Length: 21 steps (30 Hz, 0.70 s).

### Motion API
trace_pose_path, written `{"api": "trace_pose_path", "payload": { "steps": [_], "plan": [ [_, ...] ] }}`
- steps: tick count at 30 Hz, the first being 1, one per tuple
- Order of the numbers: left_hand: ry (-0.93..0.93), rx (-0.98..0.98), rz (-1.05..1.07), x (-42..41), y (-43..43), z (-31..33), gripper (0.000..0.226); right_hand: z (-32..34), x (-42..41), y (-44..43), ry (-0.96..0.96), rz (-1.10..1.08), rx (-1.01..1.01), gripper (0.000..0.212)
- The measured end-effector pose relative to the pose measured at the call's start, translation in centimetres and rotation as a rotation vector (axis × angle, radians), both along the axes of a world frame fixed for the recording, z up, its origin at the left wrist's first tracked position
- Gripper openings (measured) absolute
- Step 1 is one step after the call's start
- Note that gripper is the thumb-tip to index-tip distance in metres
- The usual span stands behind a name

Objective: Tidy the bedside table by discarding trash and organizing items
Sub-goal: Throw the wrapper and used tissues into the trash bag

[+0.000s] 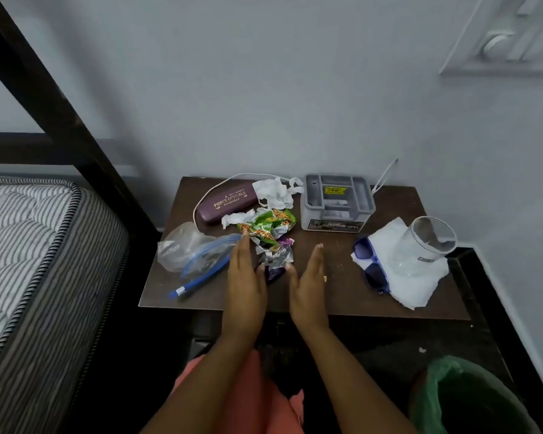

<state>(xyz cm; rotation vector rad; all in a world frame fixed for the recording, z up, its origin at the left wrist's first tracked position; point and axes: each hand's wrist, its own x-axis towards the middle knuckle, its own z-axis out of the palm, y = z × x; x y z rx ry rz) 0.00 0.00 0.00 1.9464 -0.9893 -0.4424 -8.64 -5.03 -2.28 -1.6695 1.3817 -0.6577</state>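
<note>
Green-lined bin [458,399] partly beyond bottom edge

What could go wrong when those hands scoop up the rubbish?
1. The left hand and right hand are open, one on each side of the wrappers, so loose bits might slip out on the way to the bin.
2. The pen lies near the table's front edge, close to the left hand; a sweep could knock it off.
3. The glass stands on the napkin, so tugging that napkin could tip it.
</note>
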Motion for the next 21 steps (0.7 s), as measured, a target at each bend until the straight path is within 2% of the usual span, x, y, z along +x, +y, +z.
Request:
{"api": "trace_pose_path", "payload": {
  "steps": [4,9,15,21],
  "plan": [
    [0.121,0.037,0.083,-1.4,-0.5,-0.8,0.059,-0.7,0.6,-1.7,-0.042,-0.093,0.072,0.064],
    [0.222,0.105,0.173,-1.5,-1.2,-2.5,0.064,-1.2,1.9,-3.2,-0.082,-0.076,0.128,0.059],
    [0.170,0.102,0.162,-1.2,-1.4,-2.9,0.029,-0.9,1.8,-3.9,-0.064,-0.189,0.178,0.041],
    [0.174,-0.006,0.093,-1.5,0.0,-0.2,0.022,1.9,-1.0,-4.0,-0.185,-0.191,0.284,0.035]
  ]
}}
